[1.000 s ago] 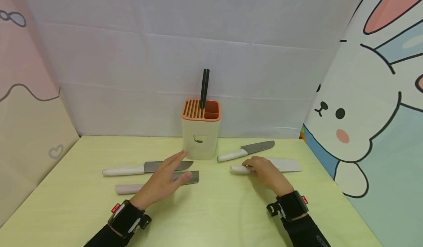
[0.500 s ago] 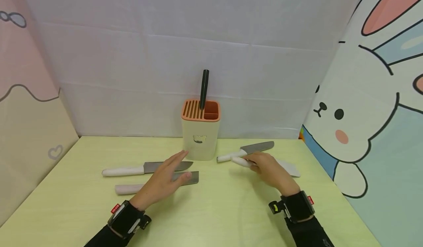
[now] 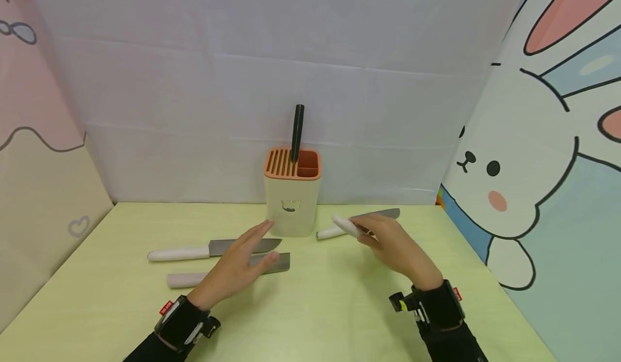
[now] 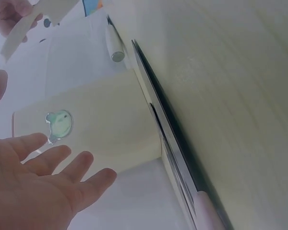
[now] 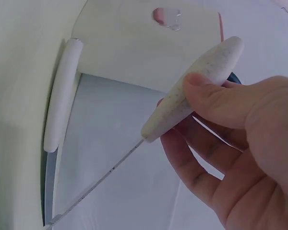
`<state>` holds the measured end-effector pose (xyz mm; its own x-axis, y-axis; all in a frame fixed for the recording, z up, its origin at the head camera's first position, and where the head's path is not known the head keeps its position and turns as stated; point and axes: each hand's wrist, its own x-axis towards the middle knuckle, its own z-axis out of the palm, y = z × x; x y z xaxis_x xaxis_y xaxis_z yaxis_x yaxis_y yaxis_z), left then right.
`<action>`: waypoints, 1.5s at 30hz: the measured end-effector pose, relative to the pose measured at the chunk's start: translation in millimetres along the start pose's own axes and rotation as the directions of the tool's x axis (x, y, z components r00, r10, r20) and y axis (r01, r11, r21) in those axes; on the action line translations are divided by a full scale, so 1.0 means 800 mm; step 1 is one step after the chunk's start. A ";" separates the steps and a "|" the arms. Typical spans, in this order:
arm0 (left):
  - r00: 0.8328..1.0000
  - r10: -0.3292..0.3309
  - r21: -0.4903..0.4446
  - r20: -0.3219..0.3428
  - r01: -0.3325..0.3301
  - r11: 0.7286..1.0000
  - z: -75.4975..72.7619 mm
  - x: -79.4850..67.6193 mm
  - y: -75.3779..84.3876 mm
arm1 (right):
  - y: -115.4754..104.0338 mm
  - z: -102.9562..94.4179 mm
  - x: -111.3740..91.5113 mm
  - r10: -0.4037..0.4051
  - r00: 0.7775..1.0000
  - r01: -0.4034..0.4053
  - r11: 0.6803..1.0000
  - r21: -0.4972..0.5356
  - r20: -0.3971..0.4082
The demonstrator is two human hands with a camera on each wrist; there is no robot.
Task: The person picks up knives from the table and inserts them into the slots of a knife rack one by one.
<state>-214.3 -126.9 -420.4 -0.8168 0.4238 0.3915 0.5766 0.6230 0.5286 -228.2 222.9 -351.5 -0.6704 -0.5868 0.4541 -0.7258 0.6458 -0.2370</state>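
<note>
My right hand (image 3: 392, 246) holds a kitchen knife (image 5: 206, 72) by its speckled white handle, thumb on one side and fingers on the other. The handle tilts up toward the knife block, and in the right wrist view the blade slants down, seen edge-on. My left hand (image 3: 233, 270) is held with fingers extended, fingertips close to the front of the cream knife block (image 3: 292, 206). Below it lie a pointed knife (image 3: 179, 253) and a square-ended knife (image 3: 181, 280), partly hidden by that hand. Behind my right hand, another white-handled knife (image 3: 330, 232) lies on the table.
A black handle (image 3: 298, 130) stands up from the block's orange slotted top (image 3: 281, 162), which has two square compartments at its right. A white sheet (image 3: 194, 92) hangs behind the table (image 3: 310, 319). Printed cloths cover the left and right sides.
My right hand has lifted the knife off the table and tilted its handle upward, moving slightly toward the back. My left hand stays in place.
</note>
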 end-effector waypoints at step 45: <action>1.000 0.008 -0.040 -0.014 -0.009 0.999 -0.006 0.001 -0.001 | -0.104 -0.035 0.048 0.216 0.913 -0.054 0.904 0.424 -0.346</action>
<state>-215.5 -130.1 -416.6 -0.8115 0.4196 0.4067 0.5843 0.5922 0.5549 -189.1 160.2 -290.1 -0.7159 -0.2271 0.6603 -0.6855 0.4085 -0.6027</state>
